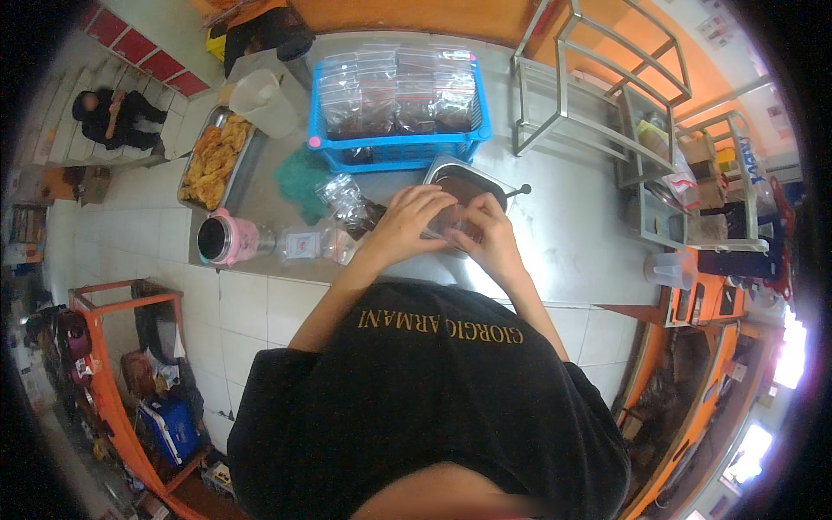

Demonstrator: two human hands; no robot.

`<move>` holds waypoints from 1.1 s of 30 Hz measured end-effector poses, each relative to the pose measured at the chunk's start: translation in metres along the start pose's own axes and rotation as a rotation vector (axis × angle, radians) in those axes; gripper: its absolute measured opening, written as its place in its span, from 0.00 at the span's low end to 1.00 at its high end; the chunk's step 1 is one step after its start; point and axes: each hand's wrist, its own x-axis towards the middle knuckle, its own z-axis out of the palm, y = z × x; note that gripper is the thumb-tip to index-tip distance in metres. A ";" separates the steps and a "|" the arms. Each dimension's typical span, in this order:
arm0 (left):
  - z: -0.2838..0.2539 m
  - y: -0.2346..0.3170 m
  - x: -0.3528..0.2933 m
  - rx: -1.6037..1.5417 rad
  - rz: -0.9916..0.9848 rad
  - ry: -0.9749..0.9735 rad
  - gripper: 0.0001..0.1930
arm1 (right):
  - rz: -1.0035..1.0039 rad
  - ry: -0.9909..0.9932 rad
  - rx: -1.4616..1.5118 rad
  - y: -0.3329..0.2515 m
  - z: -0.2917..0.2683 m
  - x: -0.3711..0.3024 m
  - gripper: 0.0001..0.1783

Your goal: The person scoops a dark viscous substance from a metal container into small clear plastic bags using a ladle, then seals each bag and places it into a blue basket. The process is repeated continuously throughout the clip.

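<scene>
Between my left hand point(406, 230) and my right hand point(490, 241) is a small clear plastic bag point(447, 224), pinched by the fingers of both. Something reddish-brown shows through it, though the fingers partly cover it. Just beyond the hands stands a rectangular metal container point(439, 163) of brown contents, its near side hidden. A dark-knobbed handle point(518, 191) sticks out over its right rim. To the left of my left hand lie several clear bags point(345, 198), some with dark contents near the wrist.
Behind, a blue basket point(399, 156) holds rows of filled zip bags. Leftward are a tray of fried food point(215, 160), a translucent jug point(264, 104), a green cloth point(302, 184) and a pink flask point(227, 238). A metal rack point(563, 113) stands right. A person point(117, 121) sits far left.
</scene>
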 end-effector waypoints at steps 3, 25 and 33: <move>0.000 -0.003 -0.005 -0.015 -0.052 0.000 0.37 | -0.013 0.116 -0.243 0.028 -0.007 0.005 0.15; -0.030 -0.008 -0.041 -0.099 -0.223 0.105 0.33 | -0.096 -0.064 -0.556 0.088 -0.006 -0.007 0.07; -0.033 -0.027 -0.035 -0.074 -0.239 0.162 0.35 | 0.213 -0.068 -0.114 0.110 -0.026 -0.029 0.11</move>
